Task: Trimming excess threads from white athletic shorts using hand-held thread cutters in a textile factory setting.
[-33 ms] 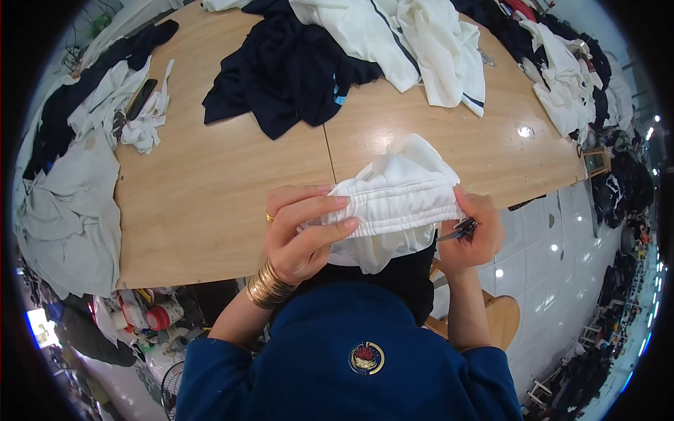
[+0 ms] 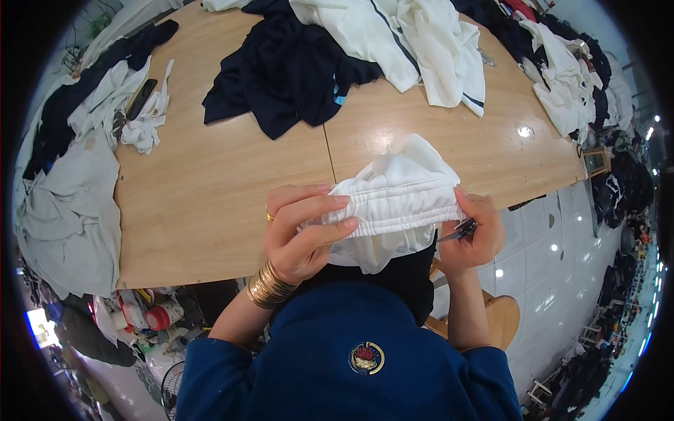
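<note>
A white garment point(image 2: 404, 203) with a gathered elastic waistband is stretched between my two hands, above the table's near edge and my lap. My left hand point(image 2: 298, 224), with a ring and gold bangles, pinches the left end of the waistband. At its other end, my right hand point(image 2: 477, 231) grips the band between thumb and fingers. Tucked in that same hand is a small dark pair of thread snips point(image 2: 458, 230), its blade pointing left under the band. The lower folds of the garment hang down out of clear sight.
On the wooden table point(image 2: 210, 203) lie a navy garment point(image 2: 281, 77) and white garments with dark stripes point(image 2: 393, 42) at the far side. Grey cloth point(image 2: 70, 210) and white scraps point(image 2: 146, 130) lie left. More clothes point(image 2: 562, 84) are heaped far right. A wooden stool point(image 2: 502, 319) stands by my right.
</note>
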`<state>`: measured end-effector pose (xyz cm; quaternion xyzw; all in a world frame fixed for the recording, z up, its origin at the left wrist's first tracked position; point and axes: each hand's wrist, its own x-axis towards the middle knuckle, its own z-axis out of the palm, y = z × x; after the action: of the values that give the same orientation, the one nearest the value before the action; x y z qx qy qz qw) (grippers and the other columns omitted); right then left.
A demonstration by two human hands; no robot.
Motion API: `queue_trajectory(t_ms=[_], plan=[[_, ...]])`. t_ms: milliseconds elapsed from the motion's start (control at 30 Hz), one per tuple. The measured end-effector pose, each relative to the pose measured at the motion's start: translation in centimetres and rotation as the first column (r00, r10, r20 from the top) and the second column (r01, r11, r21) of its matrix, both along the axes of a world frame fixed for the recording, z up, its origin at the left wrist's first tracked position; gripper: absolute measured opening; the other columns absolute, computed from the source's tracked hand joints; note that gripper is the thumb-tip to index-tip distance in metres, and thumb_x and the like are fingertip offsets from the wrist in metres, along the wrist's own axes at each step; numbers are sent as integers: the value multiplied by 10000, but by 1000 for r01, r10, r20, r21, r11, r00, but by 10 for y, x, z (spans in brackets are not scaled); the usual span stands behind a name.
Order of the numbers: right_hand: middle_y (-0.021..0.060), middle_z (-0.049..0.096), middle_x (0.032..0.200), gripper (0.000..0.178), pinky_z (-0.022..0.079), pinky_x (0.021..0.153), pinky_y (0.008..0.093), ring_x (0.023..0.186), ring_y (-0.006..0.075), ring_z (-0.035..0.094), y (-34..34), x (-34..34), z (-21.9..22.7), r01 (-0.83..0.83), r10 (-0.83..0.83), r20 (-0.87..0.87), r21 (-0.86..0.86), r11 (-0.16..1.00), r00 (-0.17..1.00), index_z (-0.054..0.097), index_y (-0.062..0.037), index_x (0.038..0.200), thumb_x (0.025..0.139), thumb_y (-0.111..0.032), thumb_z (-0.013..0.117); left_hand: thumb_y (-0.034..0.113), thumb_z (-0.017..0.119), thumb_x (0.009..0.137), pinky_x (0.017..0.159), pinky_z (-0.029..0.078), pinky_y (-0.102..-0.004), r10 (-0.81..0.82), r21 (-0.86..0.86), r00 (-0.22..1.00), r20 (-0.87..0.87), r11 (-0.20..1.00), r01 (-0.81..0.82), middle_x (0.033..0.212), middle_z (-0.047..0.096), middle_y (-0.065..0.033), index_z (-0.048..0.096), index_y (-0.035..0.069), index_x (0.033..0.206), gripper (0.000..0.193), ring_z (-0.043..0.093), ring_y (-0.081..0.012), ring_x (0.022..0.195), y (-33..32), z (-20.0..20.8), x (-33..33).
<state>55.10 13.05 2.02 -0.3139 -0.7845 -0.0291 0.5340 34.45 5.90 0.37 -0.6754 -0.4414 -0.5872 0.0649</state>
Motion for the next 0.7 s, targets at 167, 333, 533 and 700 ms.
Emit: queue_trajectory(t_ms=[167, 333, 533, 700], plan=[[85, 593, 679, 313, 400, 484, 266, 528, 207, 526, -1, 2, 2, 13, -12, -16, 25, 1000, 1000, 597, -3, 842, 536, -2, 659, -76, 632, 573, 749, 429, -330, -12, 9, 996, 92, 1000, 11, 949, 622, -92, 559, 89, 710, 226, 579, -258, 908, 2, -5, -2], [93, 595, 679, 279, 397, 474, 259, 520, 203, 528, 2, 10, 4, 43, -45, 18, 81, 996, 999, 596, 3, 842, 574, -6, 671, -112, 570, 575, 781, 426, -344, 69, -70, 993, 92, 996, -63, 951, 624, -123, 540, 81, 708, 237, 578, -286, 915, -1, -5, -13], [129, 603, 729, 145, 452, 570, 237, 605, 199, 574, -3, 20, 10, 83, -83, 32, 0, 997, 996, 556, 40, 842, 721, 52, 635, -114, 564, 576, 802, 428, -354, 125, -97, 988, 96, 989, -115, 955, 622, -139, 520, 72, 710, 234, 575, -300, 920, -7, -9, -24], [119, 606, 779, 153, 448, 609, 224, 681, 175, 580, -1, 28, 7, 168, -168, -7, 5, 986, 986, 554, 41, 855, 719, 78, 615, -112, 568, 594, 806, 433, -348, 112, -85, 977, 180, 992, -98, 1002, 605, -153, 509, 72, 792, 277, 569, -302, 930, -8, -15, -27]])
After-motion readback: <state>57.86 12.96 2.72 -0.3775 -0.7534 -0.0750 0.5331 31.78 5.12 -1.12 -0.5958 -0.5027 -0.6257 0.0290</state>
